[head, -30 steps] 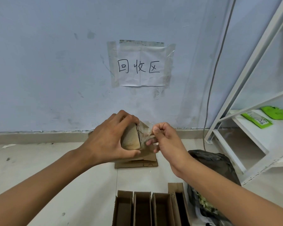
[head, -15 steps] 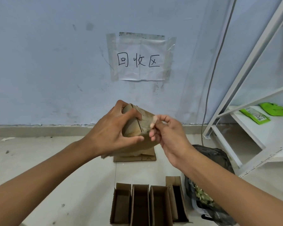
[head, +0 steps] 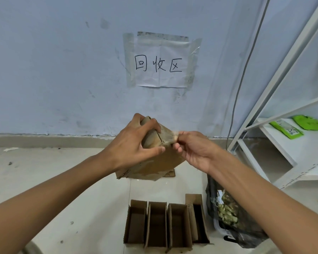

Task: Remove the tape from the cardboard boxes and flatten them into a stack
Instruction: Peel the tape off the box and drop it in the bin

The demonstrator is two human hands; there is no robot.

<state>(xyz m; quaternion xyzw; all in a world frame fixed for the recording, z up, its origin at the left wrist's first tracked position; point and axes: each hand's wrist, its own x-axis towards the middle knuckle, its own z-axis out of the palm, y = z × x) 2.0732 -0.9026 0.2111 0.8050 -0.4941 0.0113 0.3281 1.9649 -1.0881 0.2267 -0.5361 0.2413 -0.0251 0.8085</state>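
Head view frame: nearest the camera, four open brown cardboard boxes (head: 165,224) are seen standing side by side in a row on the pale tiled floor (head: 81,189), open tops upward, with a dark plastic bag of scraps (head: 233,220) just beside them on the right. Farther out, above the floor, a small brown cardboard box (head: 159,153) is held up between both hands, tilted so that one corner points up and away toward the wall; its long axis cannot be judged with certainty. The left hand (head: 134,142) is wrapped round the upper left part of the box, fingers curled over its top edge and thumb pressed on the near face. The right hand (head: 193,147) is closed in a pinch on a strip of clear tape (head: 174,134) at the box's upper right corner. Beneath the held box, a flat piece of brown cardboard (head: 170,174) is seen lying on the floor. Beyond, a white paper sign (head: 162,61) is taped to the pale blue wall, and green packets (head: 286,129) are seen on a white metal shelf (head: 292,149) at the right.
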